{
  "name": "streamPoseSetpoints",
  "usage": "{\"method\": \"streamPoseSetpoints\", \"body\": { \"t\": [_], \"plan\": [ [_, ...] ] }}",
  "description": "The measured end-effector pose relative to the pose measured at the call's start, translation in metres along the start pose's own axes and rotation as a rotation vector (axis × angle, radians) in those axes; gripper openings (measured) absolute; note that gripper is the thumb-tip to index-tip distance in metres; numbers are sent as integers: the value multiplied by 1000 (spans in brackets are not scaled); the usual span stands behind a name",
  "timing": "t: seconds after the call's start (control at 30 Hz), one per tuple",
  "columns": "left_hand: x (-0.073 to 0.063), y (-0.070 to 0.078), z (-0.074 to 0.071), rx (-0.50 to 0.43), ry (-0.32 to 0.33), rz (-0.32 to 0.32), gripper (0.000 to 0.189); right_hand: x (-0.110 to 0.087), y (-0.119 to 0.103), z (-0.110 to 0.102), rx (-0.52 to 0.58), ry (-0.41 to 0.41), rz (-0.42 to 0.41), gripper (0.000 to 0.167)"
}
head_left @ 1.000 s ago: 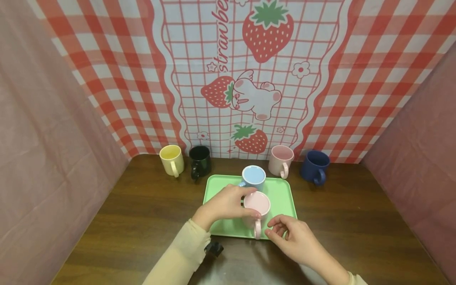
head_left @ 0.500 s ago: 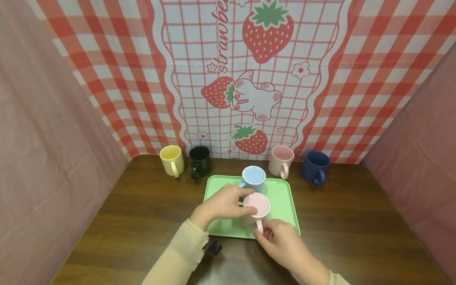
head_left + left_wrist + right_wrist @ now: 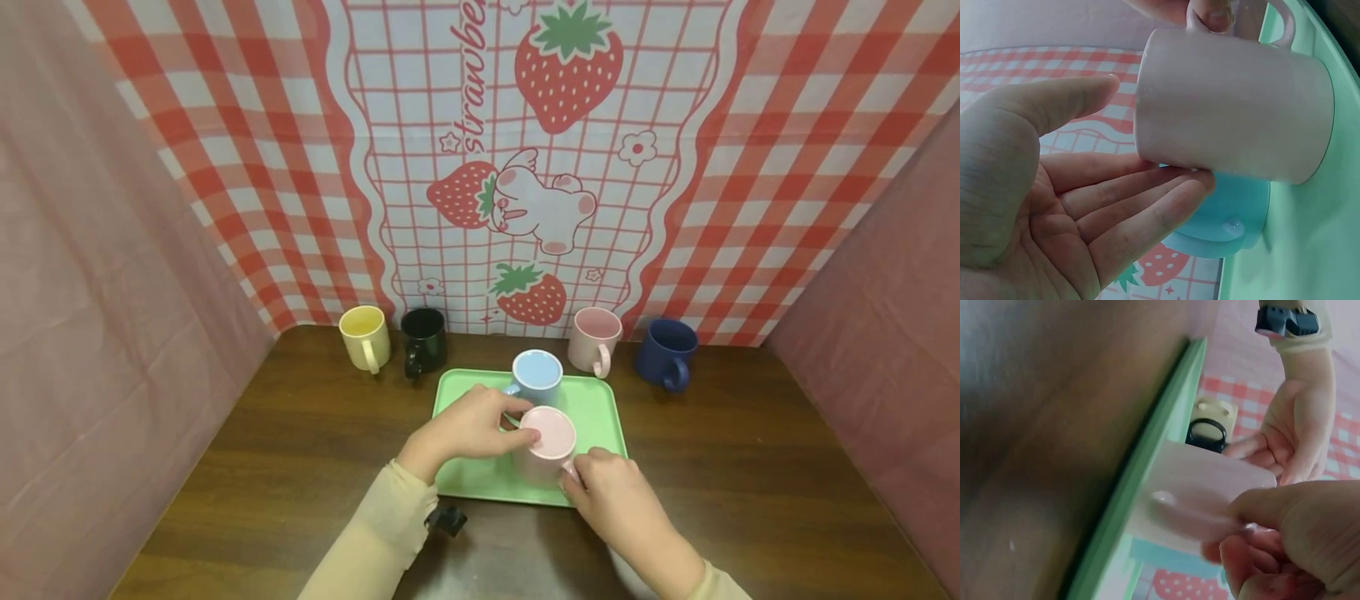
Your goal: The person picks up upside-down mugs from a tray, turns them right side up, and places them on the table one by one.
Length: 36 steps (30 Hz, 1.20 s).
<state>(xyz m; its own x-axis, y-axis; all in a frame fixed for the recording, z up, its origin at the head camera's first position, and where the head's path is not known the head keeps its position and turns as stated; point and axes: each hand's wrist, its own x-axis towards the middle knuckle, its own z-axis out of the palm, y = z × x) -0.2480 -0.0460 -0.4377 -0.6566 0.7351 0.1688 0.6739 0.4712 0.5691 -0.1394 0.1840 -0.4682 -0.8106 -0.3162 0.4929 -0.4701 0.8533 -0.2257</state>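
Note:
On a light green tray [image 3: 596, 417], a pale pink mug [image 3: 553, 435] stands upside down, its flat base facing up. My right hand [image 3: 618, 500] pinches its handle at the near right side; the right wrist view has the thumb and fingers [image 3: 1241, 550] on that handle. My left hand [image 3: 476, 425] is at the mug's left. In the left wrist view its straight fingers [image 3: 1147, 212] touch the mug's side, while the thumb [image 3: 1085, 97] is spread away from it. Just behind, a light blue mug [image 3: 537, 371] is also bottom up, its handle pointing left.
Behind the tray's left side are a yellow mug [image 3: 365, 342] and a black mug [image 3: 423, 342], both upright. Another pink mug [image 3: 595, 342] and a navy mug [image 3: 666, 354] stand upright at the back right. A checked strawberry cloth [image 3: 555, 200] hangs behind the wooden table [image 3: 262, 467].
My right hand has come in from the right and taken the pink mug's handle. The handle has swung from facing front to the right. My left hand has stayed beside the mug.

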Motion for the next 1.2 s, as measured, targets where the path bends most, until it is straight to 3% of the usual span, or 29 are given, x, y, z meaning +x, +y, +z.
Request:
{"method": "streamPoseSetpoints", "body": {
  "t": [0.13,0.27,0.4,0.47,0.5,0.53,0.6,0.67,0.77,0.93,1.07,1.2],
  "plan": [
    [0,0,-1,2,-1,-1,17,2,15,-1,-54,78,-124,44],
    [0,1,-2,-4,5,-9,15,7,34,-2,-85,160,-243,27],
    [-1,1,-2,-25,22,-17,19,13,53,-7,-73,199,-313,21],
    [-2,3,-4,-58,41,-31,18,15,61,-11,-64,218,-337,8],
    [-3,4,-4,-74,53,-35,20,17,64,-13,-57,230,-343,9],
    [-3,6,-6,-90,68,-43,23,18,66,-15,-48,243,-346,20],
    [-4,10,-9,-128,105,-55,29,22,69,-20,-33,269,-336,47],
    [-5,14,-12,-163,143,-67,31,25,69,-24,-25,294,-312,64],
    [-7,17,-16,-280,207,-81,29,31,69,-29,-4,320,-277,54],
    [-9,16,-23,-573,344,-62,30,41,65,-35,56,360,-218,4],
    [-9,12,-27,-704,430,-51,32,50,59,-32,140,380,-132,14],
    [-9,11,-29,-771,453,-81,34,58,52,-25,304,359,31,16]
  ]
}}
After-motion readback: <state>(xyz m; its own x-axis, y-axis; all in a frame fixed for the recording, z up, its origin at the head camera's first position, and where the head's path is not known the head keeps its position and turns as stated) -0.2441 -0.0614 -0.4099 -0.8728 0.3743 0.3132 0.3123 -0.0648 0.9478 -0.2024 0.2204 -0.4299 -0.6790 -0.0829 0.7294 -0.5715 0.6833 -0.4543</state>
